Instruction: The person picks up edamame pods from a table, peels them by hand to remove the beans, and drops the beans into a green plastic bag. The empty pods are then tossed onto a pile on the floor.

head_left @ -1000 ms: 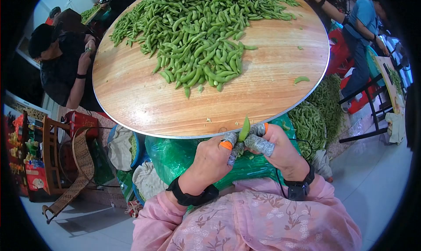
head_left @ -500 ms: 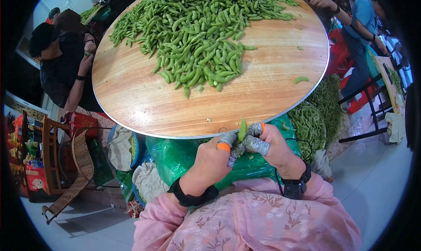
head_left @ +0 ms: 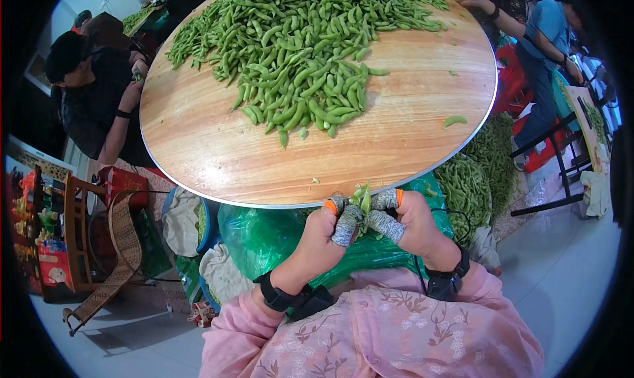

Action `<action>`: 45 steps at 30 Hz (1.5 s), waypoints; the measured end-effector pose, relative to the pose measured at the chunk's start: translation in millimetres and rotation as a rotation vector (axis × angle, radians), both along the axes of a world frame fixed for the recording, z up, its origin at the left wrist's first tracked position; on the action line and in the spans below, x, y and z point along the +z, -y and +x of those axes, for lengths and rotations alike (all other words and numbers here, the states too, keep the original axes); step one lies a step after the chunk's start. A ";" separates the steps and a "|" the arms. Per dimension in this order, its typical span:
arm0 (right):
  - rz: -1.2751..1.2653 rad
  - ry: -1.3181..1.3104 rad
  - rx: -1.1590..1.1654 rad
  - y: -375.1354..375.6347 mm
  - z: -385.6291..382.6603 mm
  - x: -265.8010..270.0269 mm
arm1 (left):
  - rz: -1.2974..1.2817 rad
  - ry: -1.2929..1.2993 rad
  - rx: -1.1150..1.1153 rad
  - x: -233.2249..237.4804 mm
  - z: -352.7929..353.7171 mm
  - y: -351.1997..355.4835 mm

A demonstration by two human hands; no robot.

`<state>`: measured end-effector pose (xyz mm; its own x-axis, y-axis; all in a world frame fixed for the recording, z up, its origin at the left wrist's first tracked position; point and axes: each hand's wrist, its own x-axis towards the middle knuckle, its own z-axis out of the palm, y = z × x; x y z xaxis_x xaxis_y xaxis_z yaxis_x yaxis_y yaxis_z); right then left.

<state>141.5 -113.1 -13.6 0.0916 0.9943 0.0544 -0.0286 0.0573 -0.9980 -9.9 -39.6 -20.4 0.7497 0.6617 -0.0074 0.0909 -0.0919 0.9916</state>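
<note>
Just off the near edge of the round wooden table (head_left: 264, 173), a green bean pod (head_left: 362, 197) is pinched between my two hands and looks split at its top. My left hand (head_left: 323, 229), with grey wrapping and an orange band on its fingers, grips the pod from the left. From the other side my right hand (head_left: 413, 226), wrapped alike, closes its fingers on it too. Both hands are over green plastic sheeting (head_left: 257, 239). A large heap of pods (head_left: 297, 54) covers the far part of the table, and a single pod (head_left: 455, 120) lies near its right edge.
More pods are heaped on the floor (head_left: 465, 186) to the right. At left stand a blue tub (head_left: 210, 229), a red bin (head_left: 125, 183) and a woven chair (head_left: 122, 239). A person in dark clothes (head_left: 92, 100) is at the left, and one in blue (head_left: 547, 28) at the right.
The pod between my hands was whole and upright; now it looks opened. My left hand has turned slightly. At the upper right, another person's hand has moved left toward the table.
</note>
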 end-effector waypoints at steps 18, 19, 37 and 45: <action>-0.082 0.082 0.007 -0.5 -1.7 11.8 | -0.074 0.048 0.067 7.1 1.8 2.6; -0.086 0.085 -0.002 0.5 -0.9 12.2 | -0.010 0.036 0.054 4.1 1.3 0.1; -0.122 0.235 0.037 1.0 3.2 13.6 | -0.156 0.117 0.072 9.8 0.2 -1.6; -0.013 0.321 0.066 0.0 2.6 15.3 | -0.601 0.029 0.053 28.9 -1.9 -6.7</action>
<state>144.1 -113.1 1.8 0.0075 0.9983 0.0574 0.2846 0.0529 -0.9572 -11.9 -32.9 8.4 0.7212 0.5847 -0.3715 0.0517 0.4893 0.8706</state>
